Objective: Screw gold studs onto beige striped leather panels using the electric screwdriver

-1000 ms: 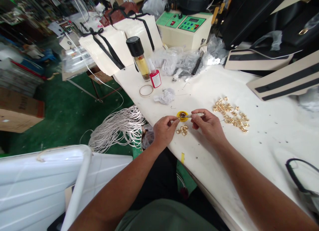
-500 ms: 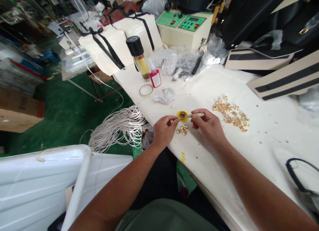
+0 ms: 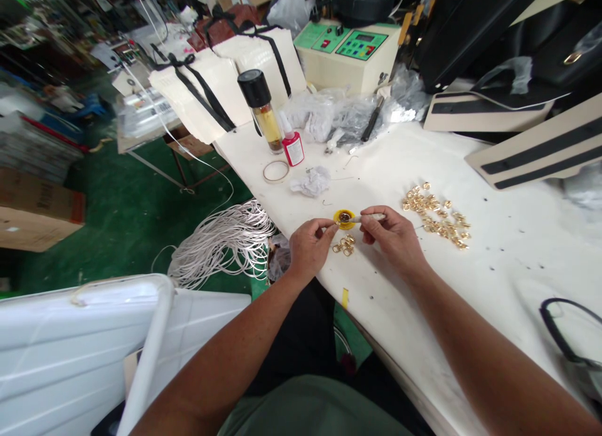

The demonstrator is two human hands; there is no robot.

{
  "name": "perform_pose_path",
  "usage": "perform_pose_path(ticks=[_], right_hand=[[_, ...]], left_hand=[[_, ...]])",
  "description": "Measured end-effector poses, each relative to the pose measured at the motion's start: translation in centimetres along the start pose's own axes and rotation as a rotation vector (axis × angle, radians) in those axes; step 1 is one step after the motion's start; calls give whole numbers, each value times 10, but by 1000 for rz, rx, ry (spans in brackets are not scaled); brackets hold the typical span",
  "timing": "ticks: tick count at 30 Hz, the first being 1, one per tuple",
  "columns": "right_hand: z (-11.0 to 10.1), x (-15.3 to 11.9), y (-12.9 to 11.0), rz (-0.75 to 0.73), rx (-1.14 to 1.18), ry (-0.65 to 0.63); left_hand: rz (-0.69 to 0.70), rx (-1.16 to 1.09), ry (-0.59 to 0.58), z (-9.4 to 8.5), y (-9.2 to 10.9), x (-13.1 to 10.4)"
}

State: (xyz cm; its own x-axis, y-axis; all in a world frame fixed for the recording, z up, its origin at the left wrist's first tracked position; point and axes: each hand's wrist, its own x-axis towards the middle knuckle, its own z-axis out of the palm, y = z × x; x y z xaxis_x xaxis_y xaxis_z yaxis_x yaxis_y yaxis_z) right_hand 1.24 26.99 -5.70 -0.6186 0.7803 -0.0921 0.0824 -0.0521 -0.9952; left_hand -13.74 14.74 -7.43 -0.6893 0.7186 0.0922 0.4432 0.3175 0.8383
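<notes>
My left hand (image 3: 309,248) pinches a small gold metal piece (image 3: 337,223) between thumb and forefinger, just at the left edge of a round yellow dish (image 3: 352,226). In my right hand (image 3: 392,233) is a thin whitish pen-like tool (image 3: 374,217), its tip pointing left over the dish toward the pinched piece. Something dark and shiny lies inside the dish. Close below it are several gold fittings (image 3: 347,250) in a small heap. A larger pile of gold fittings (image 3: 427,204) is spread to the right of my right hand.
On the white table (image 3: 451,323) stand a red bottle (image 3: 295,150) and a black-capped jar (image 3: 268,122). Near them lie a crumpled white cloth (image 3: 311,182) and a tape ring (image 3: 276,170). A control box (image 3: 350,59) is behind. Coiled white cord (image 3: 219,248) covers the floor at left.
</notes>
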Motion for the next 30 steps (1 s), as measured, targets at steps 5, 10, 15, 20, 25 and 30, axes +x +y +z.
perform_pose_path(ticks=[5,10,15,20,25,30], right_hand=[[-3,1,3,-26,37,20],[-12,4,9,-77,158,83],[-28,9,11,-57,290,186],[-44,13,4,-64,374,269],[-60,15,-11,-115,448,337],[-80,17,-26,-200,536,403]], left_hand=[[-9,-2,2,0,0,0],[55,12,-18,-4,1,-1],[208,134,-164,-16,5,6],[278,398,-387,-21,17,17],[273,484,-299,-18,24,18],[427,421,-285,1,61,11]])
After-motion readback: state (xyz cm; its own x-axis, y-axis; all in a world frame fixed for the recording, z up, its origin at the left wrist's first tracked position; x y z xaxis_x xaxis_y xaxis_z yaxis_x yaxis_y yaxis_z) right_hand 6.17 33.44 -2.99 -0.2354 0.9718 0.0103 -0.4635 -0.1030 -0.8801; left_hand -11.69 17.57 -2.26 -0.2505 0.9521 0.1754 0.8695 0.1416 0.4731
